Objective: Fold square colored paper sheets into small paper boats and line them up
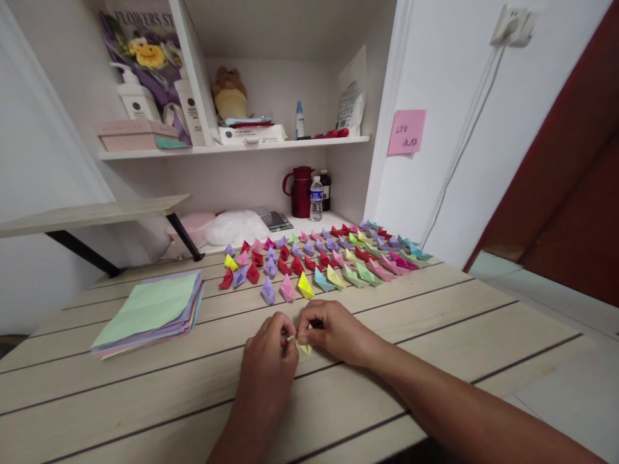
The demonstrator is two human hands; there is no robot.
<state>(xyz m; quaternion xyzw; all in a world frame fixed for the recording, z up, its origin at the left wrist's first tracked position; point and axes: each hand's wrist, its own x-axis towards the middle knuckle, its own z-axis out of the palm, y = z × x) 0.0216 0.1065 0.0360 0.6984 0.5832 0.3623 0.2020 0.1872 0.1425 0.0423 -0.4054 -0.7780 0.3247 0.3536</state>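
Left hand (271, 351) and right hand (333, 328) pinch one small yellow paper (305, 349) between their fingertips, low over the table (193, 393). It appears partly folded; the exact stage is hidden by the fingers. Beyond the grip stand rows of paper boats (287, 289), judged complete. Left of the grip lies a stack of sheets (145, 306), flat and unfolded. Farther beyond the boats are a red jug (302, 196), contents not visible, and a clear bottle (316, 205), fill level undetermined. Up and left, a pink box (128, 135) conceals its contents.
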